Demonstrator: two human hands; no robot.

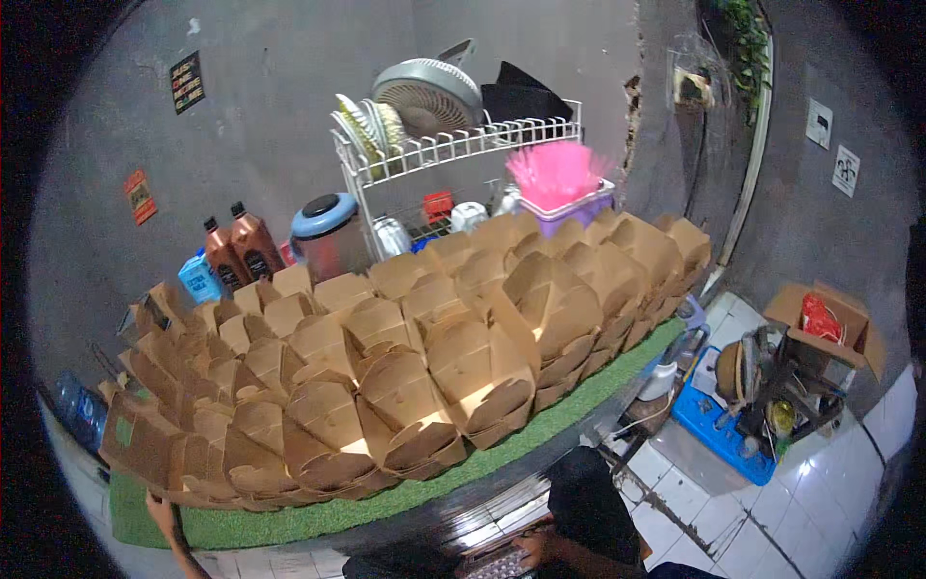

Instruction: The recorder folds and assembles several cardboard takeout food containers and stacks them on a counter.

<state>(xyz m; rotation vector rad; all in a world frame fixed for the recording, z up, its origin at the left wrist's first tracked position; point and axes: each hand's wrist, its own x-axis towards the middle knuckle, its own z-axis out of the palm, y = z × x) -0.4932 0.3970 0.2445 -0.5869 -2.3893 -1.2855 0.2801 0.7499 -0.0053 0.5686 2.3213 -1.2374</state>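
My left hand [164, 515] reaches up from the lower left to the bottom edge of the nearest brown cardboard food box [145, 439] at the corner of the table. Its fingers are partly hidden against the box, so their grip is unclear. Low in the middle, my right hand [536, 548] is closed at a small item with a pale, beaded-looking surface [500, 564], too dim to name. Dark cloth [586, 497] rises beside that hand. Several rows of open-topped brown boxes, some nested in stacks, cover the green turf mat [231, 529].
Behind the boxes stand two brown bottles [253, 241], a blue-lidded container [324, 217], a white wire rack [463, 147] with a fan [429, 96], and a purple tub [577, 214] holding pink plastic. On the right-hand floor are a cluttered blue tray [694, 410] and a carton [854, 352].
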